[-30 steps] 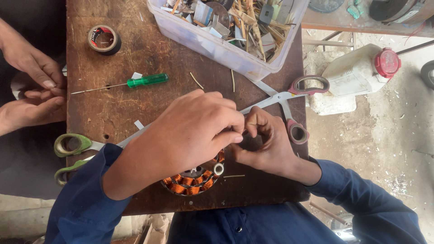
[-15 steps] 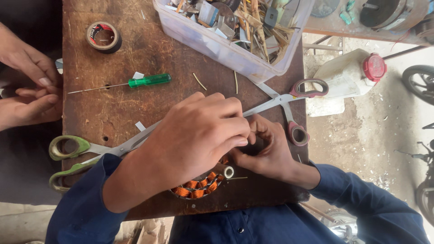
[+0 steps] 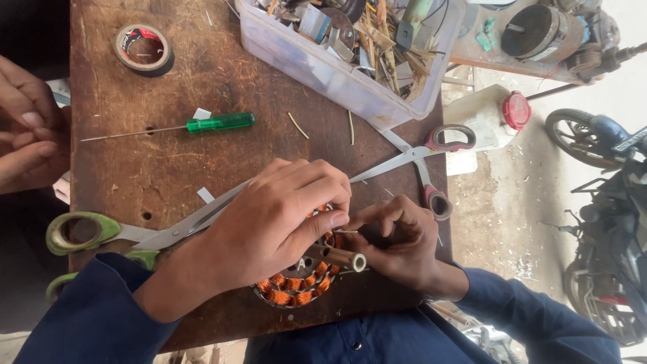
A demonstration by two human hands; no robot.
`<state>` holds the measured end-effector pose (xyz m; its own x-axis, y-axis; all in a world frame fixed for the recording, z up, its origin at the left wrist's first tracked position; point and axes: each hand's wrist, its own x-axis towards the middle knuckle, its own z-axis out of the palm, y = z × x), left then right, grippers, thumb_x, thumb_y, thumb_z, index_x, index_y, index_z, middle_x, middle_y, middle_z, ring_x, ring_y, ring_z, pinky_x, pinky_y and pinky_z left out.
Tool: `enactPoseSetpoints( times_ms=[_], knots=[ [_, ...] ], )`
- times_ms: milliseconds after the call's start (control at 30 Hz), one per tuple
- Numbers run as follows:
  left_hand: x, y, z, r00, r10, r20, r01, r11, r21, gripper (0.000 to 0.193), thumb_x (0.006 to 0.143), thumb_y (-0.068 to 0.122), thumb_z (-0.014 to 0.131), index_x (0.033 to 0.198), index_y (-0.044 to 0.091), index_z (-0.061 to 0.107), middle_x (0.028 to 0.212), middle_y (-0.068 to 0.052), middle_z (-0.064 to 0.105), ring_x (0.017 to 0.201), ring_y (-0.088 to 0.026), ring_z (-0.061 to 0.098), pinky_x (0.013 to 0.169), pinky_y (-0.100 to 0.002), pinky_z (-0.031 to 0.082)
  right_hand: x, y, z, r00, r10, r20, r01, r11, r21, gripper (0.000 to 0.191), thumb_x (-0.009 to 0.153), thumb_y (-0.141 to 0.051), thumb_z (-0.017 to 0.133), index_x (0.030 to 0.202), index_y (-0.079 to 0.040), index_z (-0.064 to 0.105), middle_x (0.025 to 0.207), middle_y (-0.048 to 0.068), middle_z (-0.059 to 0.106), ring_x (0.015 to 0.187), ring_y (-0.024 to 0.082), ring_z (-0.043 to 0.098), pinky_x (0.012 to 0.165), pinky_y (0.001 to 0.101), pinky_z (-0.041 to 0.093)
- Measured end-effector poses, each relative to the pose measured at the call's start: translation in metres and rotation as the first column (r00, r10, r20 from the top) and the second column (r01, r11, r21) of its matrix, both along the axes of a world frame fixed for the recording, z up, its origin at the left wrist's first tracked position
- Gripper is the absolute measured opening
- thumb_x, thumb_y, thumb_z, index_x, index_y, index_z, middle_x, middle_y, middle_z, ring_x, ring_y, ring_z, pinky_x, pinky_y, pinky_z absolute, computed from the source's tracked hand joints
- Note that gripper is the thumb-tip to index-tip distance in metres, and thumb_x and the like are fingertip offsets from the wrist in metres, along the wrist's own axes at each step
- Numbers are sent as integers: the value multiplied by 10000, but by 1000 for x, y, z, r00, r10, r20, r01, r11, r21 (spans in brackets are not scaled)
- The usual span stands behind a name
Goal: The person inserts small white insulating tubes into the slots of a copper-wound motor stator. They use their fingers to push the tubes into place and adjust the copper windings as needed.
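A round motor stator (image 3: 296, 283) with orange copper windings lies on the brown wooden table (image 3: 202, 162) near its front edge. A short metal shaft (image 3: 340, 257) sticks out of its middle. My left hand (image 3: 269, 226) lies over the stator and grips it, fingers curled down on the windings. My right hand (image 3: 397, 239) is just to the right, its fingertips pinched on a thin strip (image 3: 345, 231) at the stator's edge. Both sleeves are dark blue.
Green-handled scissors (image 3: 94, 236) lie under my left wrist and red-handled scissors (image 3: 431, 162) beyond my right hand. A green screwdriver (image 3: 202, 125), a tape roll (image 3: 141, 48) and a clear bin of parts (image 3: 337, 74) sit further back. Another person's hands (image 3: 27, 141) are at the left edge.
My left hand has shifted slightly on the stator, and the metal shaft now shows. My right fingers have moved in to the stator's edge.
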<state>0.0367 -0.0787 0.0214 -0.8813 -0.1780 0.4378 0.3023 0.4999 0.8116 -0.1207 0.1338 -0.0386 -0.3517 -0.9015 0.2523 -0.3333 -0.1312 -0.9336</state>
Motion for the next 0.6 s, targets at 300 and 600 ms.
enactPoseSetpoints(
  times_ms=[300,600],
  knots=[
    [7,0,-10,1000,8,-1,-8,1000,-11,149,959,147,675,1035,65,576,1018,-55,643,937,-273,630,827,-418,434,-1,-1,2,999,-7,-35,7,1000,17,414,864,80,789,929,-91,417,1048,160,761,928,132,735,750,253,595],
    [9,-5,-13,1000,-2,20,2,1000,-5,144,951,112,665,1036,60,561,1022,-60,621,917,-262,600,808,-407,426,-3,-15,5,996,86,-25,-88,994,-64,416,858,113,754,929,-88,397,1044,172,732,1023,226,754,838,318,637]
  ],
)
